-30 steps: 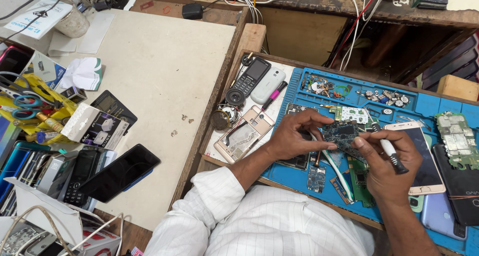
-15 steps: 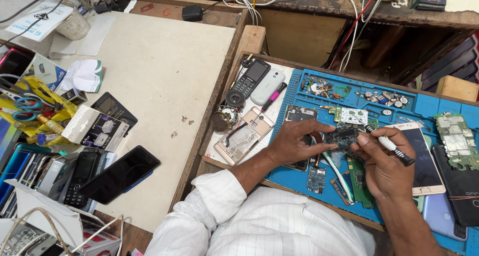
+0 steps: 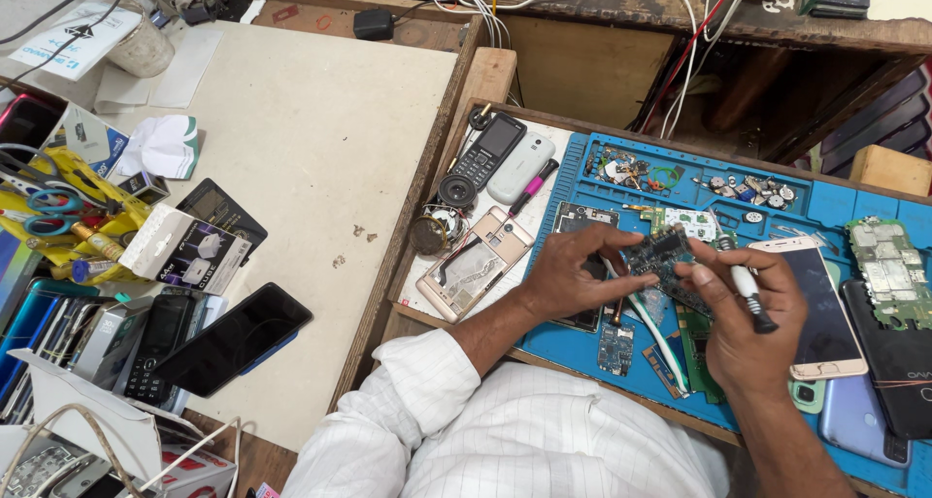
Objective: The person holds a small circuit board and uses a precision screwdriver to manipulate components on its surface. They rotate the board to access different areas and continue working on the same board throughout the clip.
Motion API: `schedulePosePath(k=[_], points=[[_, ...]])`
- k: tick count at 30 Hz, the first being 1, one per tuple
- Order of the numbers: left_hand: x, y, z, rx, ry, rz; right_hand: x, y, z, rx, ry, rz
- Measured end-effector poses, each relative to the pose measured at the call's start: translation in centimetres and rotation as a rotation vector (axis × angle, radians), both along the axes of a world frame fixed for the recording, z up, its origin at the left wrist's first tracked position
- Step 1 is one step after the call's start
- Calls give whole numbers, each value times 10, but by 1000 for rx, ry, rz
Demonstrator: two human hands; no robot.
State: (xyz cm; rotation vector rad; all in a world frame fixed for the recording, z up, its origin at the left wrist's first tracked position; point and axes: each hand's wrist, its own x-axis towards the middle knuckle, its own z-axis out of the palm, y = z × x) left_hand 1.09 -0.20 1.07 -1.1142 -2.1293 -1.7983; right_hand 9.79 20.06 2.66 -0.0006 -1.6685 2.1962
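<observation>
My left hand (image 3: 573, 270) pinches a small dark circuit board (image 3: 657, 254) and holds it just above the blue work mat (image 3: 573, 348). My right hand (image 3: 748, 318) grips a slim white-handled screwdriver (image 3: 744, 282), its tip pointing up and left beside the board; the fingers of this hand also touch the board's right edge. Under and around my hands lie several loose boards and phone parts. A white-fronted smartphone (image 3: 820, 314) lies face up just right of my right hand.
An opened gold phone shell (image 3: 474, 263), a black keypad phone (image 3: 490, 149) and a white phone (image 3: 519, 166) lie left of the mat. The mat's top trays (image 3: 680, 173) hold screws and small parts. A green board (image 3: 891, 270) lies at right. Phones, boxes and scissors crowd the left table.
Both hands have lifted the board slightly and shifted right. The screwdriver has tilted more upright beside the board.
</observation>
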Motion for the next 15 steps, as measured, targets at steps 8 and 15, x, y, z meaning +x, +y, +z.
schedulePosePath(k=[8,15], points=[[-5,-2,-1,39,-96,-22,-2,-7,5,1,-55,102],[-8,-2,5,165,-197,-131,-3,-6,6,-27,-35,143]])
